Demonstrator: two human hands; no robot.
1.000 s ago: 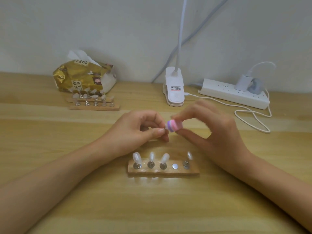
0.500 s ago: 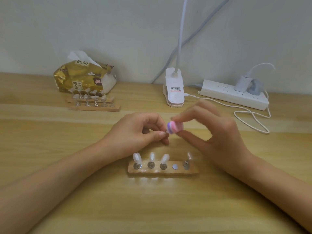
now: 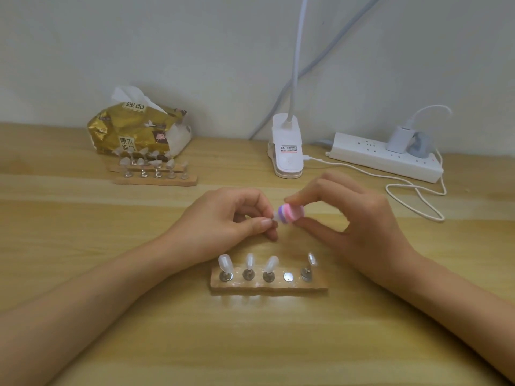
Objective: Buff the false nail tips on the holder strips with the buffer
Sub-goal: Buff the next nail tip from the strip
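You hold the buffer [image 3: 291, 214] pinched between the thumb and fingers of your right hand [image 3: 359, 224]. It is a small block in pink, white and purple layers, lifted off the table, and its purple end is against a clear nail tip [image 3: 274, 218] that your left hand [image 3: 223, 221] pinches at its 9 o'clock. At 6 o'clock from the buffer the near holder strip [image 3: 269, 286], pale wood, lies flat and crosswise. Its standing tips [image 3: 225, 263] rise from the first three metal discs on the left and from the fifth — the fourth disc shows bare metal. At 10 o'clock, well apart, the far holder strips [image 3: 156, 181] lie side by side, carrying clear tips.
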